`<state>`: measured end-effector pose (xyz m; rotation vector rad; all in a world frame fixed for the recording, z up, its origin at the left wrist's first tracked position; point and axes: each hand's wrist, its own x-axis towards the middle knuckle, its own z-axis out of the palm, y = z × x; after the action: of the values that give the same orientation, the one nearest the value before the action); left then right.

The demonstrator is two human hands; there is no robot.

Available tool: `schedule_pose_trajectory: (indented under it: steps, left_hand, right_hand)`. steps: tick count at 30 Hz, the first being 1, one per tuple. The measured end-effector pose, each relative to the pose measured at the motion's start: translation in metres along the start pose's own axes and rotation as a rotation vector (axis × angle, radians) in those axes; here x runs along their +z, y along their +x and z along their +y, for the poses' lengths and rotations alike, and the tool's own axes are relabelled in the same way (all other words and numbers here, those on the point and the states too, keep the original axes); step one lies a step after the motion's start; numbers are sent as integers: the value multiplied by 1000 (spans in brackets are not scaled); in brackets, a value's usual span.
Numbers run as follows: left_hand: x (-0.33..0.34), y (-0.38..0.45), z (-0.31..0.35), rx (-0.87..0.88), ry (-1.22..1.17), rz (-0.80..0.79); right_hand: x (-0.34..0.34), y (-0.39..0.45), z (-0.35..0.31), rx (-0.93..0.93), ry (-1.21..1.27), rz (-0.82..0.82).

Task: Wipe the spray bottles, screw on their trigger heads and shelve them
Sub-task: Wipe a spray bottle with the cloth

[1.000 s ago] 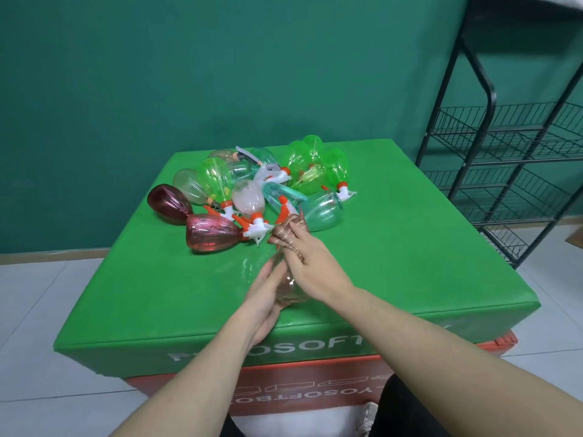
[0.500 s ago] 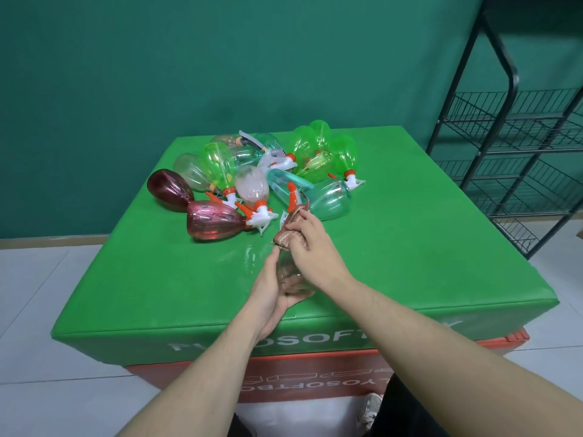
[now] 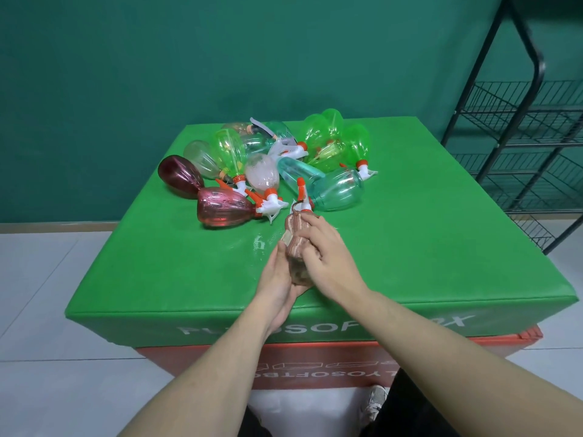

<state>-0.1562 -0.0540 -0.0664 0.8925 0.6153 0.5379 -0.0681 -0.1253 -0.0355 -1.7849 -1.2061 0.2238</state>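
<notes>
My left hand [image 3: 277, 280] cradles a clear bottle [image 3: 298, 272] from below, its fingers curled round the body, just above the near edge of the green desk [image 3: 441, 247]. My right hand [image 3: 325, 247] pinches a brown striped cloth [image 3: 295, 234] against the bottle's upper part. Compared with a second ago, the cloth has bunched lower onto the bottle and the hands have drawn slightly toward me, so I judge the wipe is under way, not finished. The pile of bottles [image 3: 271, 171] lies behind, and the wire shelf [image 3: 520, 152] at right holds nothing I can see.
</notes>
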Motion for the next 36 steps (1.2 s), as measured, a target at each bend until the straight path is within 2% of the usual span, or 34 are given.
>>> schedule_pose_trajectory:
  steps: [7,10,13,15,18,21,25,32,36]
  left_hand:
    - [-4,0,-2,-15,-45,-8]
    - [-5,3,-2,-30,-2,3]
    - [1,5,4,-124,4,24]
    - [0,6,4,-101,26,43]
    - [-5,6,0,-29,29,36]
    - [-9,7,-2,-7,-20,-33]
    - [-4,5,3,-22,-11,-91]
    - [-5,7,4,-72,2,-67]
    - [-9,10,2,-86,-11,-74]
  right_hand:
    - [-1,-26,18,-320,-121,-9]
    - [-5,-34,24,-396,-152,-6]
    - [-7,-41,26,-466,-172,-4]
    - [-5,-40,24,-462,-188,27]
    - [-1,-33,16,-381,-217,65]
    - [-2,-21,5,-216,-171,16]
    - [-5,5,-1,-43,-128,-55]
    - [-3,42,-4,269,-35,-120]
    - [1,39,-2,308,-39,-79]
